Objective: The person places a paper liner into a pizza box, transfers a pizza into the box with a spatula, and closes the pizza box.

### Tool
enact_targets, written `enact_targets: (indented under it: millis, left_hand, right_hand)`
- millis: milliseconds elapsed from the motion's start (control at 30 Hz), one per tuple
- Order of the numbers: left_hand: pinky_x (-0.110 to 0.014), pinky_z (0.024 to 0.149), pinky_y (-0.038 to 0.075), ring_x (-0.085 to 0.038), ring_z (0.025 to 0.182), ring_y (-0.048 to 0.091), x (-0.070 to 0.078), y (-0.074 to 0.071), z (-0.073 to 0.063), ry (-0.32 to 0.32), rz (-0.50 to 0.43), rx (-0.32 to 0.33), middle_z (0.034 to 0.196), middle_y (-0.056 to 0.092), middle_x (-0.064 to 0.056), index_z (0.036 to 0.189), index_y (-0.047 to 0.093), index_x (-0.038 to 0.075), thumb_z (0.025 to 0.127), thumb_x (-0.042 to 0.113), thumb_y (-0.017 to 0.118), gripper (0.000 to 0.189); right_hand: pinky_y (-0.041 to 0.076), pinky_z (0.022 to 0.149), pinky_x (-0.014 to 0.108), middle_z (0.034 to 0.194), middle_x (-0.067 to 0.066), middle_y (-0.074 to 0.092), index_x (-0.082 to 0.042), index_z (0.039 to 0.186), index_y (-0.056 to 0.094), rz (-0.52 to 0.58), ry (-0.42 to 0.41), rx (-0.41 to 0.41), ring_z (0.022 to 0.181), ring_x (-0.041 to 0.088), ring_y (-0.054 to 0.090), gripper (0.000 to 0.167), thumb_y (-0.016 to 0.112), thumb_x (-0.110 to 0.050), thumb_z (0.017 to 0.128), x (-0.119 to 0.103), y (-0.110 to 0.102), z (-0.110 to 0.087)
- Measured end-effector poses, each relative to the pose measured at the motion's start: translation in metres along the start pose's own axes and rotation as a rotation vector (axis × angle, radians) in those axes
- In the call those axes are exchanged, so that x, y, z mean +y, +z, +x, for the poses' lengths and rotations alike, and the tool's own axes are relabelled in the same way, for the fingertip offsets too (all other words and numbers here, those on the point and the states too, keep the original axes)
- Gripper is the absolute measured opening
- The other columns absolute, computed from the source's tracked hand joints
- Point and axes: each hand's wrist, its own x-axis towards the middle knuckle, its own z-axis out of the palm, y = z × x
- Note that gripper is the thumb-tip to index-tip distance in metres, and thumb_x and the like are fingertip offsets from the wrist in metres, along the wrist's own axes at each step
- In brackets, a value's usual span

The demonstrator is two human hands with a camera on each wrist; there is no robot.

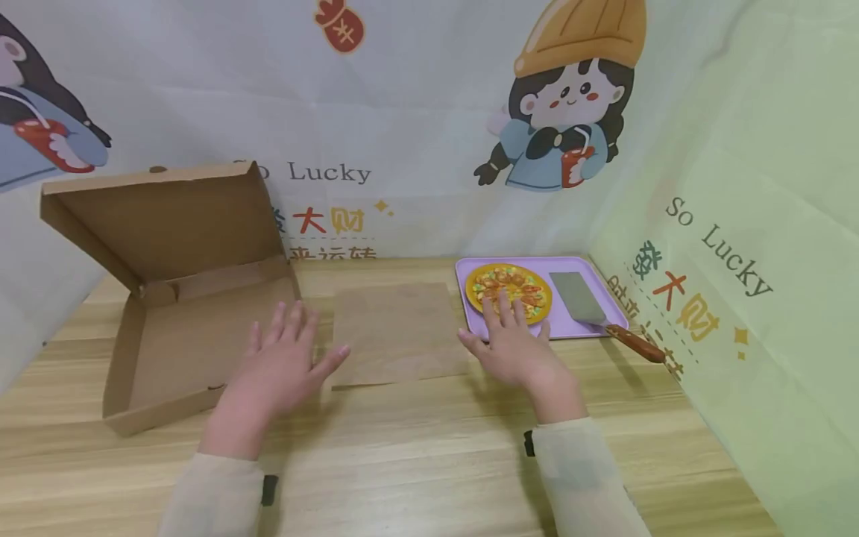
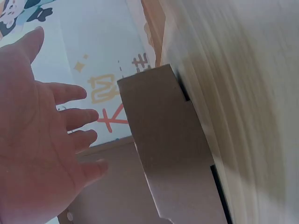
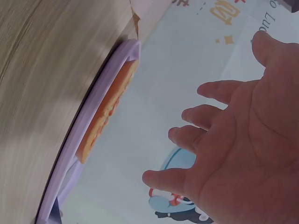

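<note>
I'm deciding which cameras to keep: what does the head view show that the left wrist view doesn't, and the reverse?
Only the head view shows the pizza, tray, spatula and right hand.

Only the left wrist view shows the left palm; the head view has the back of that hand.

Both show the left hand, box, table and backdrop.

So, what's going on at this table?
Someone has both palms free. Their left hand hovers near an open cardboard box, their right hand near a purple tray, gripping nothing. The tray bears a pizza and a spatula. Brown paper lies between box and tray.
</note>
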Motion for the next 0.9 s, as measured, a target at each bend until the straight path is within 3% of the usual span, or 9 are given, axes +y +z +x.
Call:
enact_targets:
  millis: [267,533,733,900]
  left_hand:
    - [-0.073,0.129,0.010,-0.055,0.163,-0.007,0.011,0.006,0.006,0.071,-0.044,-0.017,0.176,-0.001,-0.033,0.168,0.016,-0.004,0.109,0.066,0.037,0.094]
    - [-0.072,0.129,0.018,-0.056,0.163,0.003,0.025,0.010,0.013,0.131,-0.128,-0.035,0.175,0.007,-0.034,0.167,0.022,-0.005,0.113,0.053,0.041,0.081]
    - [-0.071,0.130,0.019,-0.058,0.161,0.012,0.031,0.017,0.019,0.130,-0.134,-0.082,0.174,0.009,-0.036,0.165,0.024,-0.008,0.114,0.049,0.040,0.078]
    - [-0.071,0.130,0.020,-0.063,0.157,0.018,0.030,0.023,0.022,0.091,-0.099,-0.150,0.170,0.015,-0.041,0.161,0.028,-0.013,0.114,0.049,0.040,0.079]
  right_hand:
    - [0.000,0.129,0.078,0.180,0.013,-0.011,-0.014,0.172,0.007,-0.005,-0.035,-0.004,0.168,0.038,-0.009,0.085,0.032,-0.066,0.110,-0.012,0.004,0.008]
    - [0.010,0.134,0.068,0.180,0.020,0.003,-0.006,0.171,0.016,-0.044,-0.090,-0.018,0.168,0.043,0.003,0.085,0.038,-0.063,0.110,-0.024,0.019,0.024]
    - [0.011,0.137,0.059,0.180,0.022,0.005,-0.004,0.170,0.019,-0.044,-0.123,-0.078,0.168,0.041,0.002,0.088,0.040,-0.064,0.109,-0.031,0.030,0.026]
    - [0.016,0.137,0.056,0.179,0.023,0.006,-0.002,0.169,0.021,-0.045,-0.148,-0.123,0.168,0.042,0.005,0.087,0.040,-0.063,0.110,-0.036,0.035,0.025]
